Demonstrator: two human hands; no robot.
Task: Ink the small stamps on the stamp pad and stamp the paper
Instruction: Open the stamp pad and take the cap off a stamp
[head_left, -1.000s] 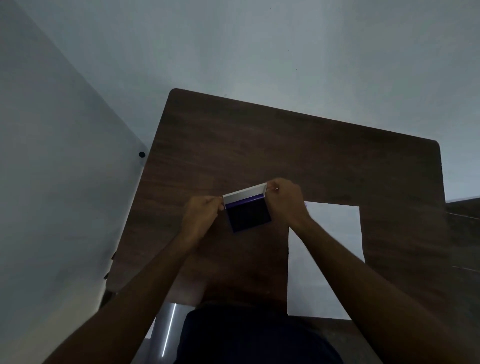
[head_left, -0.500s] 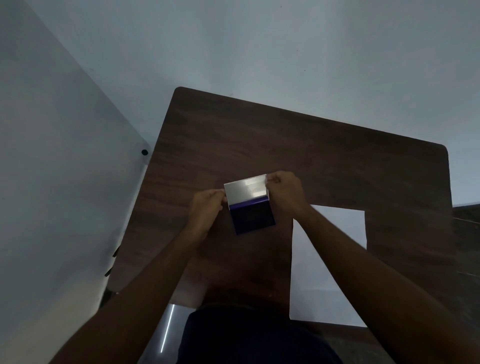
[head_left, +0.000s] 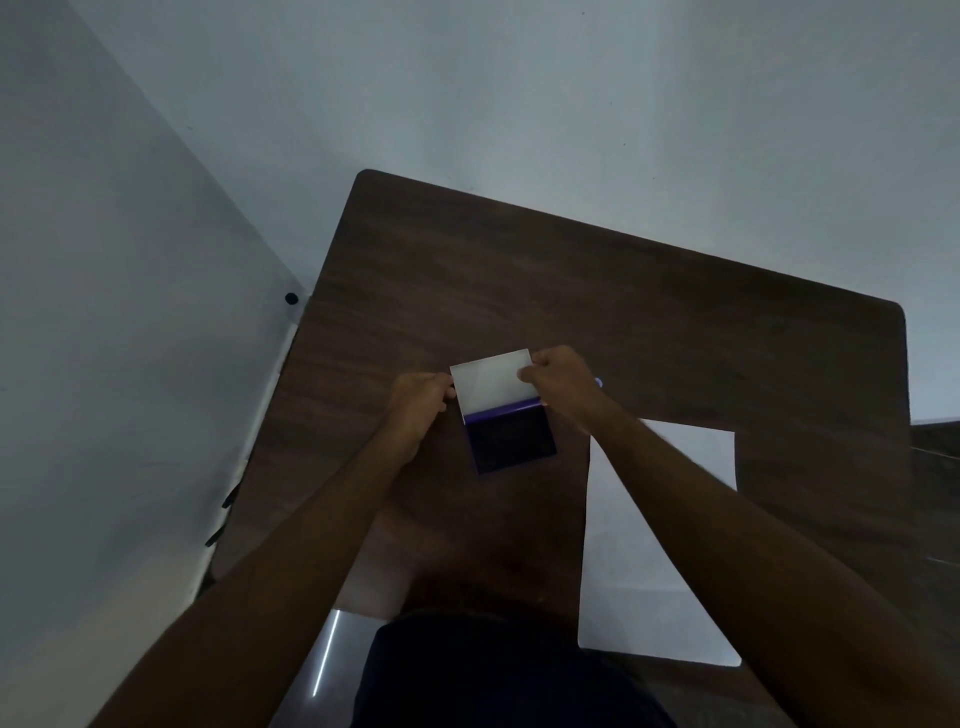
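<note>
Now the stamp pad (head_left: 511, 437) is seen on the dark wooden table (head_left: 675, 322), straight in front of the person and near the middle of the board. Its lid (head_left: 491, 382) is swung up and away from the body, so the pale inner face is turned towards the camera, and the dark violet ink surface is exposed on the near side. The hinge line is laid across, from left to right, a little tilted; the long axis of the opened case therefore runs away from the person.

The left hand (head_left: 418, 410) is closed against the left edge of the lid, with the fingers curled; how firmly the edge is pinched cannot be told. The right hand (head_left: 558, 387) is closed on the upper right corner of the lid, and this grip is seen more clearly. A small blue-violet thing (head_left: 598, 383) is visible just behind the right hand; it cannot be identified. No small stamps are made out with certainty.

The paper (head_left: 670, 587) is laid to the right of the pad, near it but apart from it, and is partly covered by the right forearm. It appears unmarked.

It is judged that the pad is only being opened, and inking is not yet begun. For the coming move the right hand is the nearer one to the paper, and the ink surface lies just below both hands, towards the body.
</note>
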